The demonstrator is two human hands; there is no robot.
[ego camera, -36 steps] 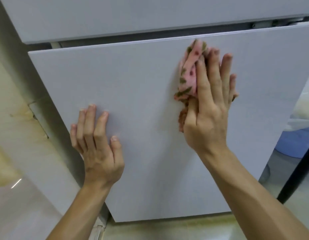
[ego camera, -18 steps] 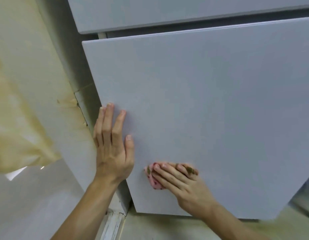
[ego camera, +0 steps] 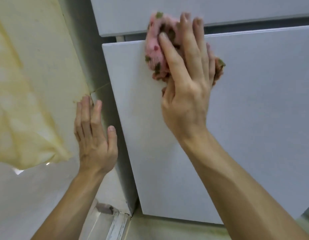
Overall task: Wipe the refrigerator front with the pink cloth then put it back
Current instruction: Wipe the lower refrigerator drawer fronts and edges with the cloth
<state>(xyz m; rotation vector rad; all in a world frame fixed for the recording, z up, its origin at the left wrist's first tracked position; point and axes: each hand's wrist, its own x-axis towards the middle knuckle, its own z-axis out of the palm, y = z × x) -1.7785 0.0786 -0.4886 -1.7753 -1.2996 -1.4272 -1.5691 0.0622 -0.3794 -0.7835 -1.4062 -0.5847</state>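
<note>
- refrigerator front (ego camera: 245,118): pale grey, two panels; lower door panel fills most of the view below and to the right of the wiping hand, upper panel (ego camera: 133,14) starts just above that hand's fingertips, dark gap between the two.
- wall (ego camera: 46,58): cream, stained, off to the left of both hands, left of the fridge side.
- yellow cloth (ego camera: 17,110): hangs in front of the wall, left of the left hand, not touching it as far as visible.
- right hand (ego camera: 186,94): fingers straight and spread, flat over the cloth, pressing it onto the top-left part of the lower door; fingertips reach past the gap onto the upper panel.
- left hand (ego camera: 95,135): fingers straight, holding nothing, lower-left of the right hand, beside the door's left edge at the fridge side; contact unclear.
- pink cloth (ego camera: 155,49): bunched, green and dark spots, under the right palm, sticks out left of the fingers and a bit on the right side; blurred.
- floor strip (ego camera: 115,226): whitish threshold below the left forearm.
</note>
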